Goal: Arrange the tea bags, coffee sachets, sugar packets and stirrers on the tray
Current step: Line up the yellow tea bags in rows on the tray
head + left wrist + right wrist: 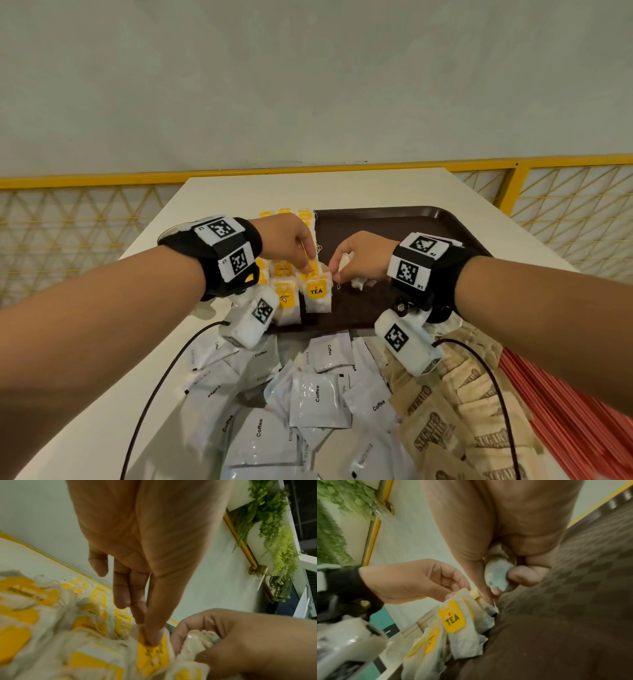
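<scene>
A brown tray (394, 226) (573, 601) lies on the white table. Several tea bags with yellow tags lie in rows along its left side, the nearest marked TEA (317, 294) (458, 628). My left hand (306, 265) (149, 632) (457, 589) reaches down into the rows and pinches the top of one tea bag (152, 655), thumb on its yellow tag. Just to its right, my right hand (337, 270) (494, 586) grips a bunch of white tea bags (346, 260) (498, 573) (199, 641) in its curled fingers. A thin string hangs below it.
Near the table's front edge lie several white coffee sachets (318, 397), several brown sugar packets (445, 411) to their right, and red stirrers (565, 411) at far right. Black cables trail from both wrists. A yellow lattice railing (548, 192) runs behind the table (308, 188).
</scene>
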Demonstrator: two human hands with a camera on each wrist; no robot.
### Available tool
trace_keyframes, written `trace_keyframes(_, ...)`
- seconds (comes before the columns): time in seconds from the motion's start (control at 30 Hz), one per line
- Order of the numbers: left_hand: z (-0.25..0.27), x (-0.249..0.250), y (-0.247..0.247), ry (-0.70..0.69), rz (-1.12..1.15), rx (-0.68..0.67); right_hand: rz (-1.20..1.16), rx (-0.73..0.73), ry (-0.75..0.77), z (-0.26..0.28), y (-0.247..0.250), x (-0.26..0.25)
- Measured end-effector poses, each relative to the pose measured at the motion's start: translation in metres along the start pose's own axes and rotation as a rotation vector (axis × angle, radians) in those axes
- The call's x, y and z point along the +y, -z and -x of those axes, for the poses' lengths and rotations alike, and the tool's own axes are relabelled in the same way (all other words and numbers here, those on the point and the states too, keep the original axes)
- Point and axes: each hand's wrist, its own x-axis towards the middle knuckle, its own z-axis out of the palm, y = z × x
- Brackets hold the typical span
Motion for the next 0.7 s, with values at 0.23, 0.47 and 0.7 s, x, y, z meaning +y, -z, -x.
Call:
trace_keyframes(0.23, 0.003, 0.0, 0.0, -0.03, -0.085, -0.063, 0.02, 0.063, -0.01, -0.008, -0.004, -0.007)
trace_keyframes(0.47, 0.007, -0.005, -0.001, -0.037, -0.057, -0.075, -0.044, 0.038, -0.048, -0.015, -0.01, -0.016)
trace_keyframes(0.7, 0.001, -0.004, -0.002, -0.027, -0.134, -0.065, -0.104, 0.048, -0.113, -0.015, -0.013, -0.021)
